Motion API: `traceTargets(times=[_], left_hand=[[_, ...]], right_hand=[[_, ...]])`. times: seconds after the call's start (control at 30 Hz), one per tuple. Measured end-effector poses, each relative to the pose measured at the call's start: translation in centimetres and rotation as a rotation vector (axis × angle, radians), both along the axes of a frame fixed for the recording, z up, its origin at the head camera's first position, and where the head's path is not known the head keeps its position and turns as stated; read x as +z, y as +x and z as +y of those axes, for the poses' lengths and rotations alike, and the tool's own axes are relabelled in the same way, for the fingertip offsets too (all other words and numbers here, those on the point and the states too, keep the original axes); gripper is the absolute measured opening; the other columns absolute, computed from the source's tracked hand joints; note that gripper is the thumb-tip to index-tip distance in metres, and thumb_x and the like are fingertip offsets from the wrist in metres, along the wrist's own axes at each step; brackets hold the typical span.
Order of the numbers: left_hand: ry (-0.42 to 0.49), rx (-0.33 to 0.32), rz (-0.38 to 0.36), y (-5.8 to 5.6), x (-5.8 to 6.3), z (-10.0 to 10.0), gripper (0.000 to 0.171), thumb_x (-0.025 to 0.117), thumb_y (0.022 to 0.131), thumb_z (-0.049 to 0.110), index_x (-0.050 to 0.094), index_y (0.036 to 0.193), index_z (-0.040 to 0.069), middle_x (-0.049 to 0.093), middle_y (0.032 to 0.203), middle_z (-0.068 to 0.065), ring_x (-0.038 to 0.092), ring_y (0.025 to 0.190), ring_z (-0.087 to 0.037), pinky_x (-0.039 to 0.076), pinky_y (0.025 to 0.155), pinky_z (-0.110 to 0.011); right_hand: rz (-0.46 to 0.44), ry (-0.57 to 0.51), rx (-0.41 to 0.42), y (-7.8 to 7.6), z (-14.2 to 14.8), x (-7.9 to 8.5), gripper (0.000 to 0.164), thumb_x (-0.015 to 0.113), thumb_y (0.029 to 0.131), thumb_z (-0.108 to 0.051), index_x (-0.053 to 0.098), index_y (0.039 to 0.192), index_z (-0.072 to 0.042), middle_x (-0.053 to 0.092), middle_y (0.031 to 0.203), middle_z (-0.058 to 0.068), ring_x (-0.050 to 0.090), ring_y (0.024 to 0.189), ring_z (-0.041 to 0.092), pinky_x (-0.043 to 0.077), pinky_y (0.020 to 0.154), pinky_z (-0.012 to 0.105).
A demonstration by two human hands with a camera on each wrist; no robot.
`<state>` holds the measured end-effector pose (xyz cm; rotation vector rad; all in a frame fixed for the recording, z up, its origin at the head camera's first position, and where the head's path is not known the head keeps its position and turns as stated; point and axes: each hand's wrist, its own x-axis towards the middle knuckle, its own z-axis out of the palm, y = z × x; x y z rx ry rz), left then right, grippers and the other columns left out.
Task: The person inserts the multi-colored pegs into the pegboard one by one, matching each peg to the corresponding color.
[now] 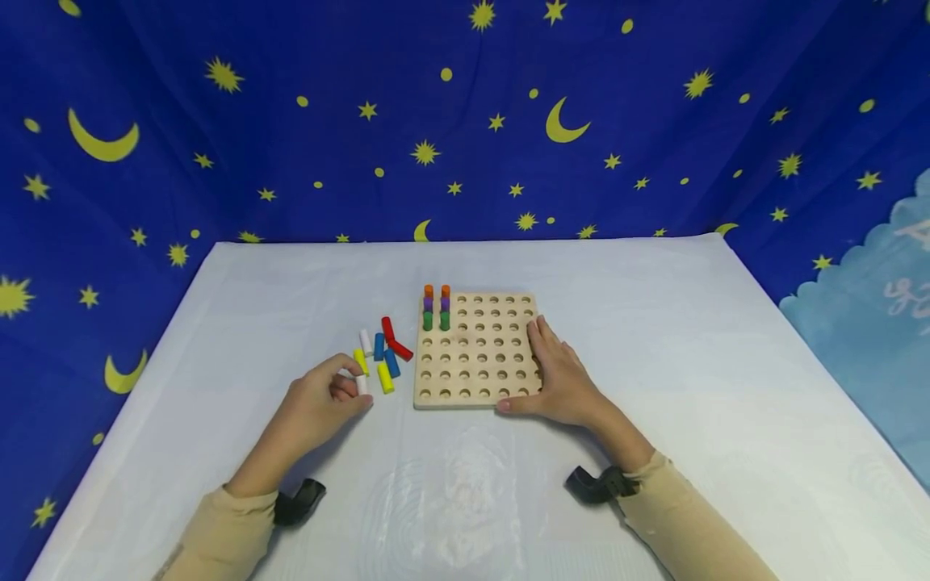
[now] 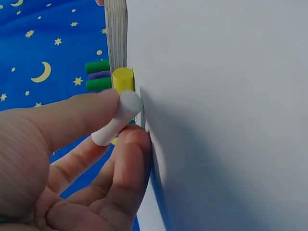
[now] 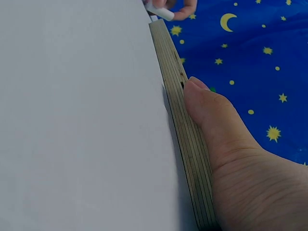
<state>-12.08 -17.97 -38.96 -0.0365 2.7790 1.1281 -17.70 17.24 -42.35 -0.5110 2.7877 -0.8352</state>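
Note:
My left hand (image 1: 320, 401) pinches a white peg (image 2: 117, 119) between thumb and fingers, just above the tabletop. Beside it lie loose pegs: a white peg (image 1: 366, 342), two blue, two red, and two yellow, one of them a yellow peg (image 1: 385, 377) near the fingertips. To the right sits a square wooden pegboard (image 1: 472, 343) with rows of round holes. Orange, purple and green pegs (image 1: 428, 321) stand in pairs in its far left corner. My right hand (image 1: 563, 383) rests on the board's near right corner, fingers extended along the right side and thumb at the front edge.
The board and pegs are on a table with a white cover (image 1: 654, 323). Behind it hangs a blue cloth (image 1: 465, 121) with yellow moons and stars. A black wrist mount (image 1: 299, 502) sits at the left wrist, another at the right.

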Motion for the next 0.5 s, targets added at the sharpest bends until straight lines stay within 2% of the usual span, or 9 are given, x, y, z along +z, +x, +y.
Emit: traceTargets(times=[0.13, 0.27, 0.5], left_hand=[[0.071, 0.005, -0.012, -0.6, 0.1, -0.2, 0.031, 0.074, 0.087, 0.02, 0.061, 0.113, 0.01, 0.069, 0.093, -0.007, 0.063, 0.082, -0.017, 0.049, 0.068, -0.029], [0.193, 0.019, -0.057, -1.6, 0.7, -0.1, 0.037, 0.074, 0.088, 0.025, 0.06, 0.119, 0.01, 0.069, 0.1, -0.011, 0.062, 0.082, -0.02, 0.05, 0.065, -0.03], [0.337, 0.05, -0.12, -3.4, 0.8, 0.2, 0.043, 0.075, 0.089, 0.031, 0.058, 0.124, 0.013, 0.072, 0.108, -0.01, 0.064, 0.095, -0.023, 0.05, 0.077, -0.032]], right_hand=[[0.0, 0.001, 0.0, 0.0, 0.0, -0.1, 0.141, 0.078, 0.063, -0.075, -0.003, 0.16, -0.012, -0.009, 0.167, 0.009, -0.003, 0.156, 0.027, 0.002, 0.124, 0.052], [0.004, 0.0, -0.001, -0.1, 0.1, -0.2, 0.141, 0.078, 0.063, -0.075, -0.002, 0.16, -0.011, -0.009, 0.167, 0.009, -0.003, 0.156, 0.026, 0.002, 0.124, 0.053], [0.011, 0.005, 0.002, 0.0, 0.1, -0.3, 0.14, 0.078, 0.063, -0.074, -0.003, 0.159, -0.012, -0.009, 0.167, 0.009, -0.002, 0.156, 0.027, 0.002, 0.124, 0.053]])
